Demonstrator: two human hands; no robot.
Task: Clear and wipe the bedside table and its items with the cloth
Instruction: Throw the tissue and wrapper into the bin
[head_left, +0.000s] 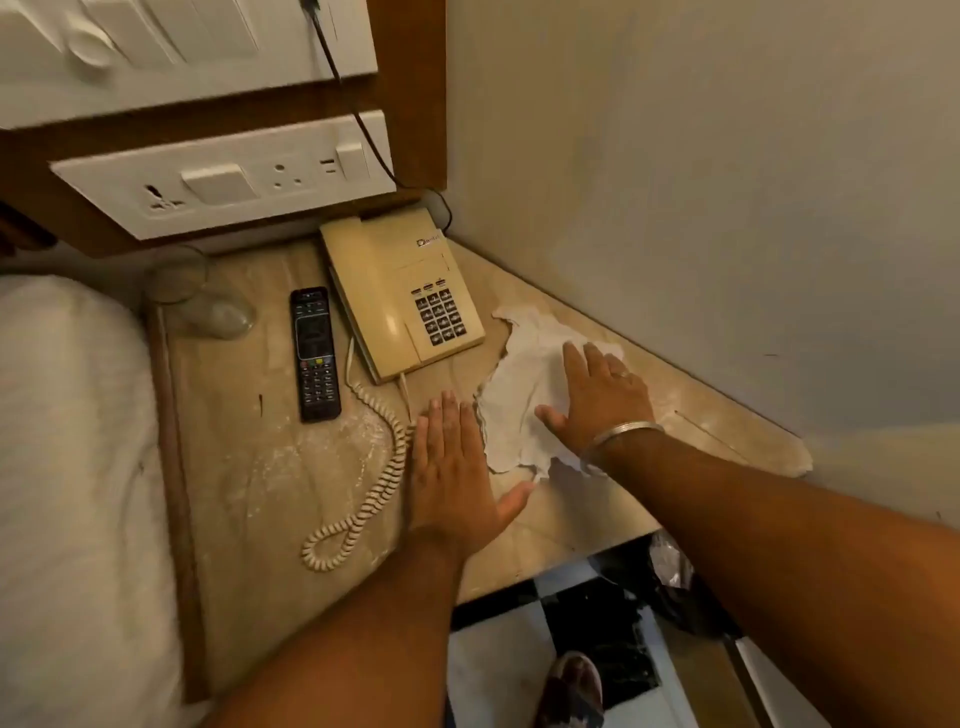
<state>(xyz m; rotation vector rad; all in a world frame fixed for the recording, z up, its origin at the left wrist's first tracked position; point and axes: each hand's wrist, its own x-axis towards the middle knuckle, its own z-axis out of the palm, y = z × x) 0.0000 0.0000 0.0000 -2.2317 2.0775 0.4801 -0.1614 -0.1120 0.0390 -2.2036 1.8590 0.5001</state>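
Note:
The bedside table (291, 488) has a beige marble top with white dust smeared across its middle. A white cloth (519, 384) lies spread on the right part. My right hand (597, 395) rests flat on the cloth, fingers spread, a metal bangle on the wrist. My left hand (452, 467) lies flat on the bare top just left of the cloth, holding nothing. A cream telephone (400, 296) sits at the back, its coiled cord (374, 483) trailing forward beside my left hand. A black remote (315, 353) lies left of the phone. An empty glass (192, 291) stands at the back left.
A white bed pillow (67, 467) borders the table on the left. Switch and socket panels (223, 176) are on the wooden backboard, with a black cable running down. A wall (701, 208) closes the right side. Below the front edge are checkered floor tiles and a shoe (571, 691).

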